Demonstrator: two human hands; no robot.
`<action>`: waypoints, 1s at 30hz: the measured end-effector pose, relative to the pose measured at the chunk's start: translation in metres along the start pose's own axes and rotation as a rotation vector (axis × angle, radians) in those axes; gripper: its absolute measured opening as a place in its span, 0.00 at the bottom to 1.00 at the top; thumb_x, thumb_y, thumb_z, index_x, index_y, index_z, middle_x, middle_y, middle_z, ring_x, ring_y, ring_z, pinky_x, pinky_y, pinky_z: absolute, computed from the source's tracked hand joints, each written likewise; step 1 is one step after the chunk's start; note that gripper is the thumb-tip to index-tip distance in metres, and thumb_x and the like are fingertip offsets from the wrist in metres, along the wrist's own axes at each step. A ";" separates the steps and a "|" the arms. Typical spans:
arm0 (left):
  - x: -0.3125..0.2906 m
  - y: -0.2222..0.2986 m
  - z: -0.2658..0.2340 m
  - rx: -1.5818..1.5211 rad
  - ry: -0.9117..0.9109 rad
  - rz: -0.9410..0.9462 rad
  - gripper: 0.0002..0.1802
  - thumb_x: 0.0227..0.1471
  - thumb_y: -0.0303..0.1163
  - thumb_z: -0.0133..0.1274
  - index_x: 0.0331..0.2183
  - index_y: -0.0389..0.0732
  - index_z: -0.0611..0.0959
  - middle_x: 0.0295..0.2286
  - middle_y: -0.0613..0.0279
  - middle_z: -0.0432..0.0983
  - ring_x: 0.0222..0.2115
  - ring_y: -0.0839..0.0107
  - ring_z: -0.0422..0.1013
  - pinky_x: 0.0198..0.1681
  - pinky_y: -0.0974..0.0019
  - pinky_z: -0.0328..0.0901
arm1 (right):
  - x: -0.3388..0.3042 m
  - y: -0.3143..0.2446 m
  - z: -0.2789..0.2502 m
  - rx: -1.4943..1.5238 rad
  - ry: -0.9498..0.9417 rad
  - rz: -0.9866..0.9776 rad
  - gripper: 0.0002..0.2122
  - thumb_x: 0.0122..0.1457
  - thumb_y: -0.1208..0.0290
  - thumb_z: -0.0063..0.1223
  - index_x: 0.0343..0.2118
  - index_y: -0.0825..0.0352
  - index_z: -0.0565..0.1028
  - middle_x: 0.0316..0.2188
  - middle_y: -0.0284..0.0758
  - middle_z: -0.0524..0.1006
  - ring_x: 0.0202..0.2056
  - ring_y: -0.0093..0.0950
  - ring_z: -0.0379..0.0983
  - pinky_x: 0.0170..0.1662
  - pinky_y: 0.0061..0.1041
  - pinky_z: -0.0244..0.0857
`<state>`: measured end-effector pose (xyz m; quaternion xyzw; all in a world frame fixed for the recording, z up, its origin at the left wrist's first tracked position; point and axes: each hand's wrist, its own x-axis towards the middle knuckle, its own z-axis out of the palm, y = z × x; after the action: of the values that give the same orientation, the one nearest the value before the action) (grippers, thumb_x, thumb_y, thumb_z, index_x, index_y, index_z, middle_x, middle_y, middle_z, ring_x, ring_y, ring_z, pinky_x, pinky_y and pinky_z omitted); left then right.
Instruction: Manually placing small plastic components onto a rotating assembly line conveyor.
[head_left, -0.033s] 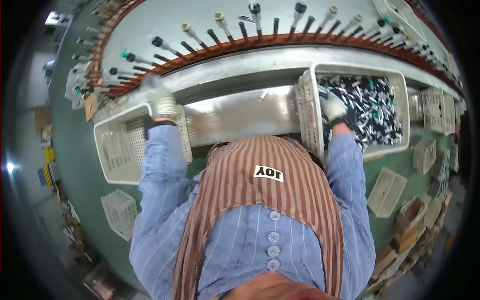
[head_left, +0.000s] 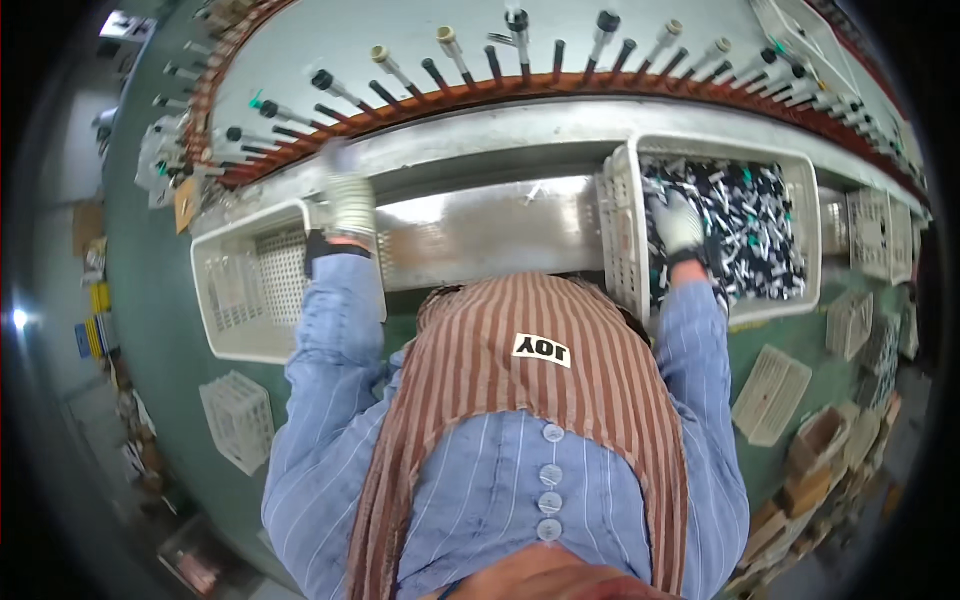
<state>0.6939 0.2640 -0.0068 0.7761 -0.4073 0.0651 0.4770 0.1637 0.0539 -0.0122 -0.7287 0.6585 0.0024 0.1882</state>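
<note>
My left hand (head_left: 350,205), in a pale glove with a dark wrist band, is over the inner far corner of the left white basket (head_left: 248,352), close to the metal ledge. Motion smears its fingers, so their grip and anything in them cannot be made out. Inside the right white basket (head_left: 632,215), my gloved right hand (head_left: 680,225) is on a heap of small black, white and green parts (head_left: 745,230). Its fingers look curled together at the heap; what they hold, if anything, is hidden.
Beyond the ledge (head_left: 500,125) curves a reddish-brown track (head_left: 470,92) with upright dark pegs, several topped by black, cream or green pieces. A metal trough (head_left: 480,225) with one small white piece (head_left: 535,190) lies between the baskets. More crates (head_left: 772,395) stand on the green floor.
My left hand has shifted a little to the right along the ledge. My right hand has moved slightly over the heap, and its fingers show more. The whole view has shifted slightly.
</note>
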 end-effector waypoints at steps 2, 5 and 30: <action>-0.030 0.019 0.036 -0.214 -0.476 -0.439 0.17 0.61 0.38 0.49 0.48 0.42 0.80 0.30 0.66 0.81 0.28 0.70 0.77 0.30 0.71 0.69 | -0.015 0.004 -0.019 0.409 0.052 0.140 0.22 0.57 0.55 0.50 0.46 0.69 0.75 0.37 0.56 0.78 0.40 0.48 0.77 0.44 0.45 0.69; -0.059 0.173 0.043 -0.811 -0.882 -0.641 0.28 0.57 0.48 0.56 0.49 0.36 0.77 0.42 0.56 0.78 0.40 0.69 0.75 0.45 0.66 0.71 | -0.058 -0.054 -0.059 0.615 0.243 -0.140 0.17 0.58 0.65 0.54 0.47 0.70 0.75 0.39 0.46 0.80 0.41 0.39 0.78 0.45 0.34 0.70; 0.170 0.091 -0.004 -0.871 0.165 -0.236 0.11 0.50 0.33 0.65 0.35 0.39 0.86 0.26 0.65 0.78 0.25 0.78 0.71 0.30 0.74 0.68 | -0.104 -0.138 -0.049 0.817 0.081 -0.226 0.12 0.66 0.75 0.41 0.45 0.74 0.75 0.43 0.42 0.78 0.46 0.30 0.73 0.54 0.28 0.64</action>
<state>0.7444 0.1504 0.1407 0.5366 -0.2662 -0.1053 0.7938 0.2702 0.1490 0.0970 -0.6612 0.5283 -0.3081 0.4345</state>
